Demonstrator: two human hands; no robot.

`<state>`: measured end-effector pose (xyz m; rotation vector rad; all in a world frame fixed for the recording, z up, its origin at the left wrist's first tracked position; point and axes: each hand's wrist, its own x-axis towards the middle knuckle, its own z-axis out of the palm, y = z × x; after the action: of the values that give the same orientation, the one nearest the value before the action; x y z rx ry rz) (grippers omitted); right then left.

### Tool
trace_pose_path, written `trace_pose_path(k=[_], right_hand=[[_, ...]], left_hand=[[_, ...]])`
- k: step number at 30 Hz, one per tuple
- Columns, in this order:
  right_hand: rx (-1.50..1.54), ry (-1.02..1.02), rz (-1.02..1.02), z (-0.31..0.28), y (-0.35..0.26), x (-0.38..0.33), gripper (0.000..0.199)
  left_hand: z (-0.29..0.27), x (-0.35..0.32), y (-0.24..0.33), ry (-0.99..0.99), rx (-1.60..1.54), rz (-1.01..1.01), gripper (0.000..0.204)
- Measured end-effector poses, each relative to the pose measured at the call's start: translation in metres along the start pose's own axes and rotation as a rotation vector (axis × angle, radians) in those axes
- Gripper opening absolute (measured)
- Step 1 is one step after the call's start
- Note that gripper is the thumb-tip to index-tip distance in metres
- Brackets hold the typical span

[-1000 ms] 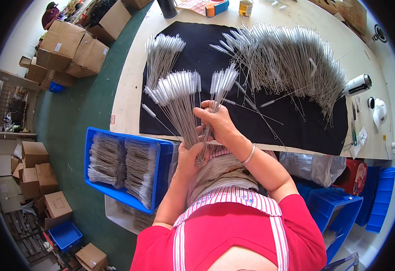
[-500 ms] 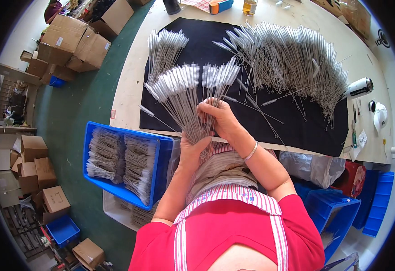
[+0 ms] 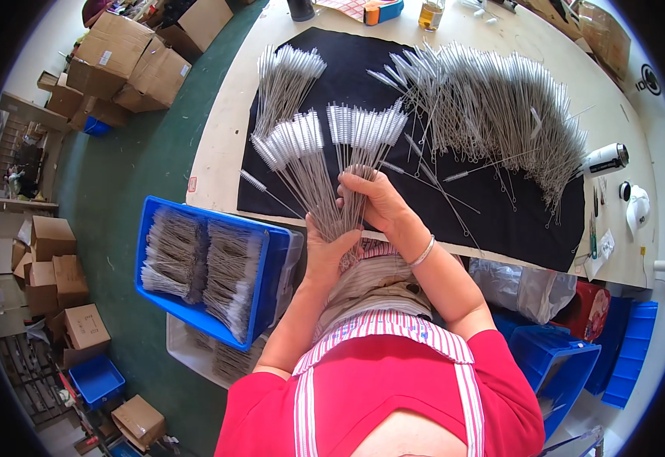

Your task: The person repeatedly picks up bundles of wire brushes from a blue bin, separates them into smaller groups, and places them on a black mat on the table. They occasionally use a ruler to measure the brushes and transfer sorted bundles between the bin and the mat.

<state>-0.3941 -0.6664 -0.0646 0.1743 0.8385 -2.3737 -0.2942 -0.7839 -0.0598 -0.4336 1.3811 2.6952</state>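
Two clumps of white-bristled wire brushes (image 3: 366,128) are fanning out between the hands, a gap showing between their heads. The left hand (image 3: 328,250) is closing around the gathered lower handles, while the right hand (image 3: 376,201) is gripping the right-hand clump higher up its wires. Both clumps are rising over the near edge of the black cloth (image 3: 351,68), and their parting is looking incomplete, as the handles are converging at the left hand. Overall, the work is seeming partway along: packed brushes (image 3: 169,251) are filling two rows in the blue bin (image 3: 195,308), and a smaller bundle (image 3: 287,85) is lying apart on the cloth, whereas a large pile (image 3: 492,103) is spreading ungrouped at the right, with loose brushes (image 3: 456,177) straying beside it
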Motion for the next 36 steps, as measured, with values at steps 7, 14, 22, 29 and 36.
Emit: trace_pose_path(k=[7,14,22,29,36], right_hand=[[0.071,-0.036,-0.007,-0.001,0.002,0.000,0.022],[-0.066,-0.012,0.020,0.001,-0.005,-0.004,0.027],[0.087,0.047,-0.019,0.011,-0.013,-0.010,0.009],[0.048,-0.012,-0.057,0.003,-0.010,-0.008,0.009],[-0.004,0.020,-0.114,0.011,-0.010,-0.011,0.023]], left_hand=[[-0.005,0.005,-0.008,0.019,0.104,0.071,0.056],[-0.009,0.008,-0.020,0.044,0.325,0.183,0.063],[0.000,0.009,-0.016,-0.019,0.260,0.119,0.073],[0.007,0.005,-0.012,-0.031,0.113,0.028,0.066],[0.014,0.004,-0.005,-0.046,0.120,-0.040,0.059]])
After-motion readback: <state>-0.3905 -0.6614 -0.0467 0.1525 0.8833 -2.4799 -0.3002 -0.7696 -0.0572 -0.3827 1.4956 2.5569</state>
